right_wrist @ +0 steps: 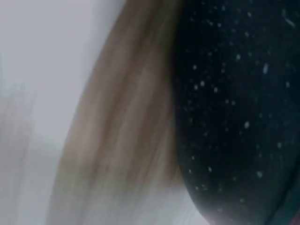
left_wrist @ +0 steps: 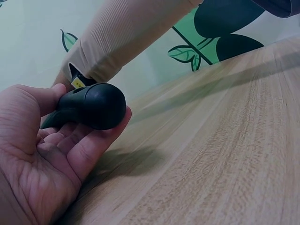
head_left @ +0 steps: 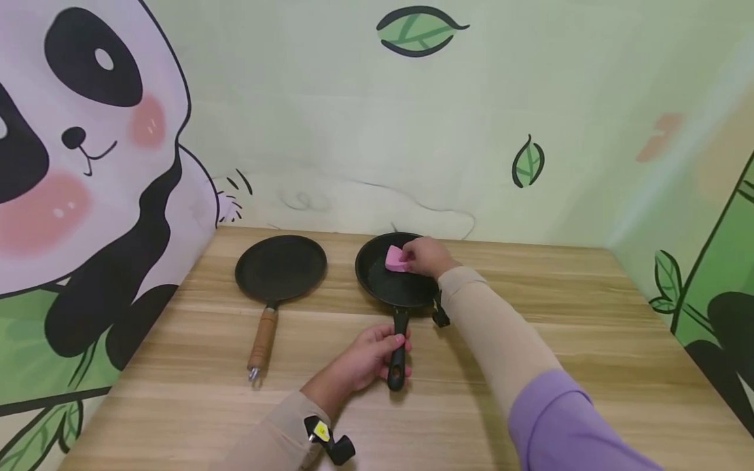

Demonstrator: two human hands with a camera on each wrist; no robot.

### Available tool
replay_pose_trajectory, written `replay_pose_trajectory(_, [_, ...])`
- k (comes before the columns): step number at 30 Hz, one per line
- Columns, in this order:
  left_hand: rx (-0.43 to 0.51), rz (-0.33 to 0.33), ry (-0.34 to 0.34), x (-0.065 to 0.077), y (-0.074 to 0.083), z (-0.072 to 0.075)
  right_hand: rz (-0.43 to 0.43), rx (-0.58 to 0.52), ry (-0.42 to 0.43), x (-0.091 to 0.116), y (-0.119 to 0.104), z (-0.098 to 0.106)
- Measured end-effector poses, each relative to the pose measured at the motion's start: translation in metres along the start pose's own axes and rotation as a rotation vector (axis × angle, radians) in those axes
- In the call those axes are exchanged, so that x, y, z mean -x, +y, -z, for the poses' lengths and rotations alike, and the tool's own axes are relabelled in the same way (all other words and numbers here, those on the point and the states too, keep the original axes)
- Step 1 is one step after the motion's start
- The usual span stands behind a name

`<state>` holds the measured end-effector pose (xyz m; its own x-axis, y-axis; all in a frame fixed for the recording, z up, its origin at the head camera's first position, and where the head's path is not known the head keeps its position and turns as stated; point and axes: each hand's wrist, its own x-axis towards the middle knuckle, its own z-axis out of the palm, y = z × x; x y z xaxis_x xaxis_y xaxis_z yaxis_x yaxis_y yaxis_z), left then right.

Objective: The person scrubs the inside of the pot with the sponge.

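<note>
A black frying pan [head_left: 377,288] stands on the wooden table with its handle pointing toward me. My left hand [head_left: 371,356] grips that black handle [head_left: 398,353], thumb on top and fingers beneath. In the left wrist view the rounded handle end [left_wrist: 105,107] lies between the thumb and fingers of my left hand [left_wrist: 51,154]. Inside the pan, my right hand [head_left: 429,256] pinches a pink sponge [head_left: 396,259] near the far part of the cooking surface. The right wrist view is blurred; it shows the pan's dark side [right_wrist: 234,112] with pale specks, but not the hand.
Left of the pan lies a flat black griddle pan [head_left: 281,268] with a wooden handle [head_left: 262,339]. The table [head_left: 548,307] meets a wall [head_left: 330,118] painted with a panda and leaves. Small black devices [head_left: 330,441] are worn on both wrists.
</note>
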<state>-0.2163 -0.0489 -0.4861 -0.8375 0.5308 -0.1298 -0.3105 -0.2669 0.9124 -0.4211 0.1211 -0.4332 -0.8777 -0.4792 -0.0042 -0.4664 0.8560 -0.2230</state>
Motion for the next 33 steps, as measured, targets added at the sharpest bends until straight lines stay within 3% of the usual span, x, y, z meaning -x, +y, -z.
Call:
replay_pose_trajectory(12, [-0.007, -0.003, 0.002, 0.001, 0.004, 0.000, 0.013, -0.026, -0.132, 0.009, -0.014, 0.010])
replay_pose_trajectory(17, [-0.007, -0.004, 0.002, 0.001, 0.005, 0.001, 0.023, -0.036, -0.149, 0.015, -0.020, 0.011])
replay_pose_trajectory(27, [-0.008, 0.000, -0.001, -0.001, 0.003, 0.001, 0.024, -0.133, -0.272, 0.028, -0.029, 0.014])
replay_pose_trajectory(33, [-0.006, 0.004, -0.015, -0.002, 0.001, 0.001, 0.080, -0.135, -0.291, 0.037, -0.033, 0.013])
